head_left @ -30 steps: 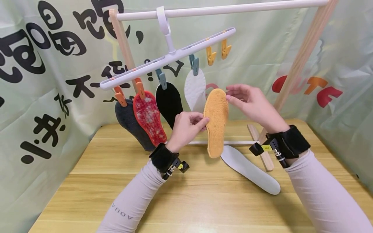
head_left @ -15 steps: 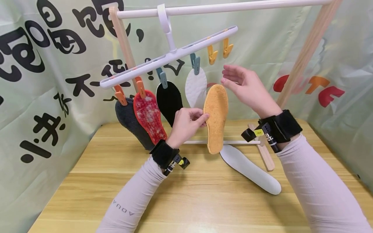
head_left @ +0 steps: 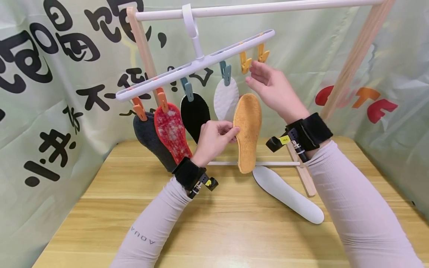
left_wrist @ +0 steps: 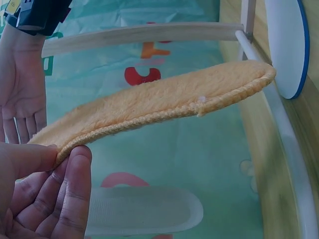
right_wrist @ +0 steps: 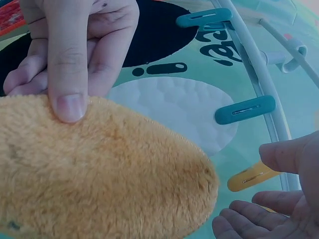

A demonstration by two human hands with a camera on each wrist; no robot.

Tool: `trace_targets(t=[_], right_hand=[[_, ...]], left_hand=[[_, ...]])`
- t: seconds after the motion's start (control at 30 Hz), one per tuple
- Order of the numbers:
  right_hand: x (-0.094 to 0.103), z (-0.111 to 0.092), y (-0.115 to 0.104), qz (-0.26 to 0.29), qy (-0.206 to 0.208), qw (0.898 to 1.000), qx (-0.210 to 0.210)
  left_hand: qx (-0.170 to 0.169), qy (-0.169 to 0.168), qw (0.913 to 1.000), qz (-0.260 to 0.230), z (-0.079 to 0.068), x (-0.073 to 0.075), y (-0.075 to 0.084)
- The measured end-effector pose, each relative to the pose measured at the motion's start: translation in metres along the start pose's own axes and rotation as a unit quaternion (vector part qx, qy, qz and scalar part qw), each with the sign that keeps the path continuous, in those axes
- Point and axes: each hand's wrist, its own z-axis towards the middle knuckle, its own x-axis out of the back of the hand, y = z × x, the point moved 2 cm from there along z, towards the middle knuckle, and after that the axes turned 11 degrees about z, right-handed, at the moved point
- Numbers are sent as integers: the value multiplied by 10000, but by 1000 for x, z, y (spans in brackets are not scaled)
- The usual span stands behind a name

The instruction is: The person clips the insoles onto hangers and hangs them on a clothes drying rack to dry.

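Note:
My left hand (head_left: 214, 139) pinches the edge of an orange fuzzy insole (head_left: 248, 134) between thumb and fingers, holding it upright in the air. In the left wrist view the thumb and fingertips grip the stitched rim of the insole (left_wrist: 164, 102). My right hand (head_left: 273, 87) is raised just above the insole, close to a yellow clip (head_left: 245, 64). The right wrist view shows its fingers (right_wrist: 249, 219) extended below the yellow clip (right_wrist: 251, 177), with thumb apart; contact with the clip cannot be told. A second yellow clip (head_left: 263, 55) hangs at the hanger's right end.
A tilted white hanger (head_left: 197, 64) hangs from the rack's bar (head_left: 268, 10). Its clips hold a dark grey insole (head_left: 152, 139), a red one (head_left: 171, 130), a black one (head_left: 195, 115) and a white one (head_left: 226, 98). A pale insole (head_left: 288, 195) lies on the wooden table (head_left: 214, 230).
My right hand has left the insole's upper edge and moved up and left to the yellow clips. My left hand has raised the orange insole slightly.

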Motion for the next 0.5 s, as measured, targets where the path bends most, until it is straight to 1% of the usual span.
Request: trace_targets(t=[0.27,0.5], right_hand=[[-6,8,-4,181,83,9998,73],[-11,13,-6,363,82,9991,185]], left_hand=[[81,43,10000,16,5,0,-3],[67,66,10000,-35,6,1,-3]])
